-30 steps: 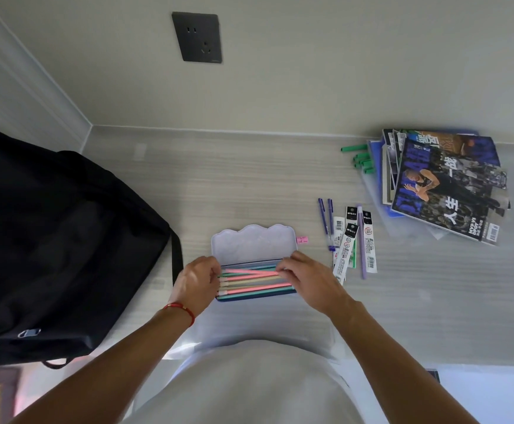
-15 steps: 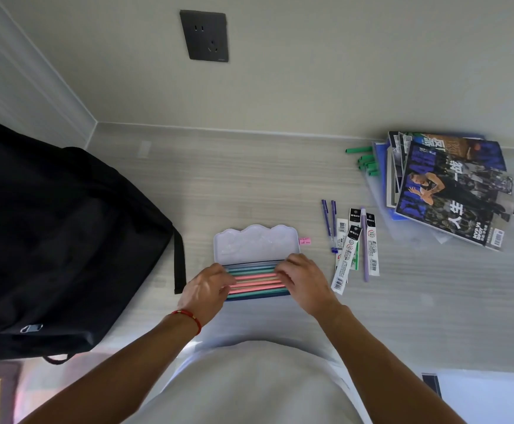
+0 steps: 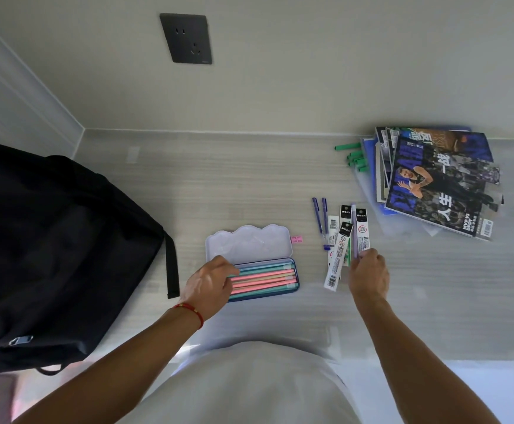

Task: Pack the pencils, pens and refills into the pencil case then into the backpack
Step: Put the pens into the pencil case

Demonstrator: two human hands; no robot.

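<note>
Seen from above on a pale wood-grain desk [image 3: 249,185]: an open blue tin pencil case [image 3: 263,293] with its pale scalloped lid [image 3: 248,243] laid back, the tray holding a row of pink, teal and cream pencils [image 3: 263,278] lying side by side. Left hand [image 3: 208,284], fingers loosely curled, resting on the left end of the tray and the pencil ends, steadying rather than gripping. Right hand [image 3: 369,275] well to the right of the case, fingertips narrowed onto the near ends of a small cluster: white-and-black refill packets [image 3: 340,255], a lilac pen [image 3: 354,231] among them, two purple pens [image 3: 321,215] just to their left. Whether anything is actually pinched yet: cannot tell. Large black fabric backpack [image 3: 53,249] at far left, apparently closed; magazine stack [image 3: 439,182] and green markers [image 3: 355,156] at far right, untouched. Likely step: gathering pens and refills for the case. Best done by squaring the loose pieces parallel first, lifting them as one bundle, laying them lengthwise along the pencils. Probable snags: slippery packets fanning out, a bundle laid crooked stopping the lid from shutting. Worth keeping the left hand pressing the tray against sliding.
</note>
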